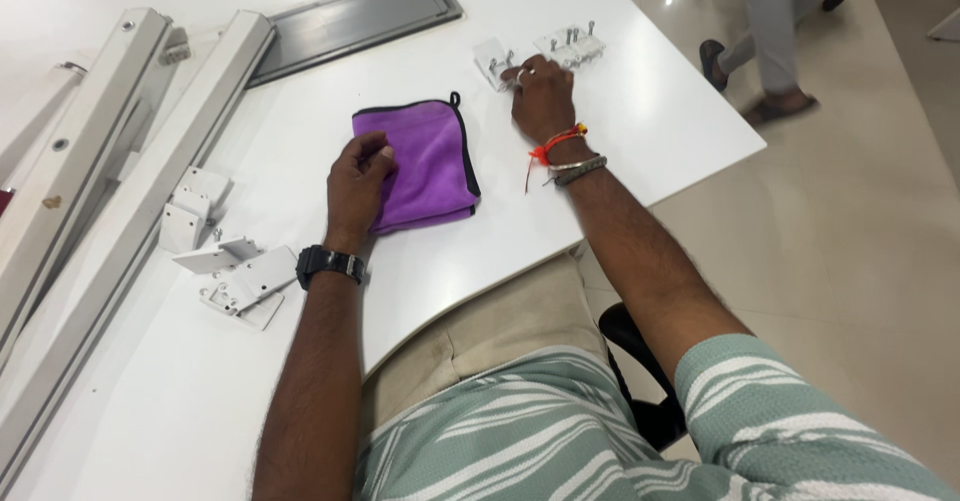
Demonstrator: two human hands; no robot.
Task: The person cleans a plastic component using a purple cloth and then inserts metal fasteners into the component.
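The left hand [358, 186] rests with curled fingers on the near-left edge of a folded purple cloth [425, 161] — soft, napped, microfibre by the look, with a black bound hem and a small loop at its far corner. It presses the cloth down more than it grips it. The right hand [540, 96] reaches further out, fingertips closing on one of the small white brackets [495, 63] at the far side of the white table [660, 111]; whether it is fully pinched or only touched I cannot tell, as the knuckles hide the fingertips. A second white block with upright metal studs [572, 45] lies just beside it.

The step in hand seems to be picking up a bracket, cloth held ready. The next move calls for a firm pinch on a small, hard, smooth part and a short carry back towards the cloth.

More white brackets [235, 266] sit at the left near long white metal rails [130, 161] — painted, square-edged, rigid
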